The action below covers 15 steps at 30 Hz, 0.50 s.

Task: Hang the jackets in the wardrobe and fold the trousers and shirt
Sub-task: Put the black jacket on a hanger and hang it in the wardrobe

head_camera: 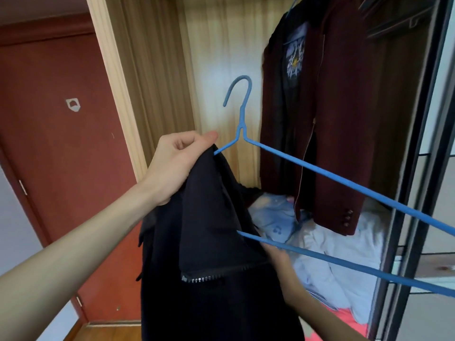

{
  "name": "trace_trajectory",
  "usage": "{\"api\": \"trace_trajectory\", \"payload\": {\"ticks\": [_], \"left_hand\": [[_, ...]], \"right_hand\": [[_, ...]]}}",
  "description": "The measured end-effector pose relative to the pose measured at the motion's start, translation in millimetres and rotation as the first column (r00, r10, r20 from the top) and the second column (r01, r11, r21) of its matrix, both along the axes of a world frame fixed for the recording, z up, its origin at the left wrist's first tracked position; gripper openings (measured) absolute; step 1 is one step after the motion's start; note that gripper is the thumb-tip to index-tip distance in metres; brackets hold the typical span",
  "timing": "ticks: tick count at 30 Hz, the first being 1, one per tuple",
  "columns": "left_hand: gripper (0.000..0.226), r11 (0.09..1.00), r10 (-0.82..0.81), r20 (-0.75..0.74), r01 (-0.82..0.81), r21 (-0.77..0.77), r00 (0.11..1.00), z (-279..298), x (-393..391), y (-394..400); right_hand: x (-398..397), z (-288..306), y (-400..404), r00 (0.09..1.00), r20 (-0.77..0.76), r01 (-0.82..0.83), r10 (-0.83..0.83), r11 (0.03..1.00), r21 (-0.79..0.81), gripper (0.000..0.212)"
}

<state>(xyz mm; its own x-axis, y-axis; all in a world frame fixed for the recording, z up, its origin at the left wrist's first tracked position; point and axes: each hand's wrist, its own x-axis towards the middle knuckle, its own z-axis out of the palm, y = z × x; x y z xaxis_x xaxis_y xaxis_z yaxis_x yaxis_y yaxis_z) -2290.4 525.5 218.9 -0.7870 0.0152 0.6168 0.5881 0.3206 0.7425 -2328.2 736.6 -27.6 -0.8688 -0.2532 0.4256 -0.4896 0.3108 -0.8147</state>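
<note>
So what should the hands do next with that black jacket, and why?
Probably draw the black jacket further along the blue hanger. Only the hanger's left end sits inside the fabric, which the left hand grips; the long right arm is bare. The right hand is partly hidden behind the cloth.

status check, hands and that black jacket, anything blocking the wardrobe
Left hand grips black jacket at hanger end. Right hand under jacket, grip unclear. Maroon jacket already hanging; nothing blocking.

jacket (209, 230) on hanger (320, 173), wardrobe (221, 57) behind, door (61, 143) left
</note>
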Motion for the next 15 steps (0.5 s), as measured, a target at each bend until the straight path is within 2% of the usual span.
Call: {"api": "trace_trajectory", "payload": {"ticks": [1, 2, 3, 4, 6, 7, 10, 12, 13, 15], "left_hand": [[0.050, 1.000, 0.004, 0.046, -0.004, -0.016, 0.999, -2, 2, -5], [0.047, 0.999, 0.009, 0.092, -0.006, -0.036, 0.996, -4, 3, -11], [0.044, 0.998, 0.015, 0.136, -0.007, -0.058, 0.991, -6, 4, -19], [0.041, 0.996, 0.021, 0.175, -0.006, -0.086, 0.984, -9, 4, -28], [0.039, 0.988, 0.053, 0.221, -0.020, -0.152, 0.974, -13, 6, -43], [0.038, 0.979, 0.086, 0.228, -0.039, -0.202, 0.970, -15, 8, -48], [0.030, 0.939, 0.158, 0.205, -0.083, -0.334, 0.966, -24, 10, -64], [0.036, 0.882, 0.205, 0.076, -0.150, -0.446, 0.976, -33, 11, -76], [0.046, 0.802, 0.270, -0.052, -0.254, -0.541, 0.961, -40, 8, -82], [0.053, 0.567, 0.401, -0.357, -0.534, -0.627, 0.844, -53, 4, -89]], "right_hand": [[-3, 11, 1, 0.990, -0.129, 0.056, -0.050, 0.998, 0.039, 0.025], [-14, 16, 9, 0.991, -0.119, 0.070, -0.063, 0.996, 0.060, 0.011], [-32, 17, 21, 0.981, -0.107, 0.172, -0.163, 0.982, 0.081, 0.033], [-39, 26, 32, 0.966, -0.147, 0.229, -0.212, 0.968, 0.104, 0.039], [-45, 52, 51, 0.917, -0.301, 0.299, -0.263, 0.951, 0.081, 0.016], [-48, 63, 59, 0.919, -0.305, 0.289, -0.249, 0.953, 0.092, 0.002], [-57, 102, 78, 0.885, -0.385, 0.369, -0.261, 0.897, 0.242, 0.023], [-52, 131, 86, 0.837, -0.496, 0.450, -0.229, 0.803, 0.389, 0.025], [-53, 141, 91, 0.809, -0.551, 0.487, -0.203, 0.756, 0.437, 0.025], [-46, 161, 92, 0.765, -0.627, 0.547, -0.148, 0.664, 0.511, 0.031]]}}
